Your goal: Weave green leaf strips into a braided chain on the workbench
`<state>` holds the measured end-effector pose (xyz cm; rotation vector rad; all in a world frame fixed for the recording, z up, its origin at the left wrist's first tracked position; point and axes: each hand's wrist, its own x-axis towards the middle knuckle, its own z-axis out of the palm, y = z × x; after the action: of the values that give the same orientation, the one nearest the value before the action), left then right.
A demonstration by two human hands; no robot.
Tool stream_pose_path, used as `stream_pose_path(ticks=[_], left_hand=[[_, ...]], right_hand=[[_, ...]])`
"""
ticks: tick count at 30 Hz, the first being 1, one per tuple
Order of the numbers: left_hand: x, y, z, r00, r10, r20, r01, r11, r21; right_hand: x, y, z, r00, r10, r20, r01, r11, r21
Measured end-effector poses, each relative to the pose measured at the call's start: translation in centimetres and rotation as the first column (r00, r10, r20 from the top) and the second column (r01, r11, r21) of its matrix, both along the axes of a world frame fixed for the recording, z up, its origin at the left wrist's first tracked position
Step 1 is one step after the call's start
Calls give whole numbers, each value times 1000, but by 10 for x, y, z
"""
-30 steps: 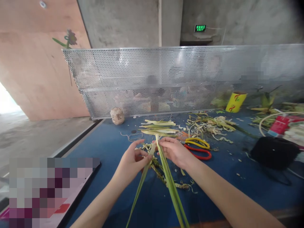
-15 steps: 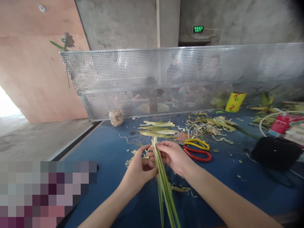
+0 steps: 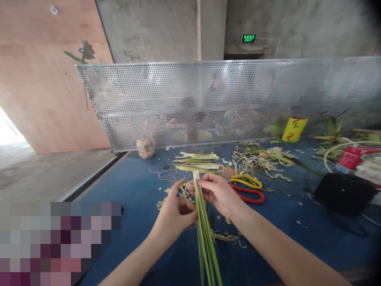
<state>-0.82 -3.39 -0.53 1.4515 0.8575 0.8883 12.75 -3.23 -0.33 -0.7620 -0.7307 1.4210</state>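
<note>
A bundle of long green leaf strips (image 3: 205,230), pale at its upper end, hangs down toward me over the blue table. Near the pale end, my right hand (image 3: 216,192) pinches the bundle between thumb and fingers. My left hand (image 3: 178,206) is at the bundle's left side, its thumb and curled fingers closed on the edge of the strips, the index finger raised apart. Beyond the hands lie several loose leaf strips (image 3: 196,162). Scissors with one yellow and one red handle (image 3: 248,194) rest to the right, their blades mostly hidden.
Leaf scraps (image 3: 268,155) are heaped at the back right, near a yellow roll (image 3: 294,129). A black bag-like object (image 3: 342,194) sits at the right. A pale lump (image 3: 145,147) stands at the back left, before a perforated metal screen (image 3: 166,87). A braided piece (image 3: 224,237) lies under my right forearm.
The pale end of the bundle has shifted slightly right and now stands more upright. My right hand has moved slightly with it; the left hand has hardly moved.
</note>
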Motion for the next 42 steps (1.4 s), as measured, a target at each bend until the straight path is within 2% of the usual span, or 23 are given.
stream_pose_path(ticks=[5,10,15,19,23,26,33,39,42], left_hand=[[0,-2,0,999,-45,25,46,999,-19],[0,-3,2,998,-59,21,60,998,-17],[0,-3,1,998,-58,21,58,998,-28],[-1,-2,2,993,-108,51,111,992,-57],[0,-3,5,991,-94,100,101,992,-70],[1,-6,7,995,-65,74,71,994,-87],[1,-8,6,996,-90,23,92,988,-126],[3,-3,-3,988,-145,50,151,977,-152],[4,-3,-3,987,-145,69,155,972,-178]], right_hand=[[-2,-1,0,1000,-6,26,6,1000,-4],[-4,-2,2,995,-99,5,99,995,-3],[-4,-1,1,992,-127,-13,127,992,17],[-4,-1,1,984,-174,32,173,984,36],[1,3,0,946,-309,101,296,946,130],[4,6,-2,915,-379,141,347,915,204],[5,9,-3,867,-453,209,382,872,307],[7,9,-5,871,-472,139,420,861,289],[8,8,-4,852,-502,147,437,837,329]])
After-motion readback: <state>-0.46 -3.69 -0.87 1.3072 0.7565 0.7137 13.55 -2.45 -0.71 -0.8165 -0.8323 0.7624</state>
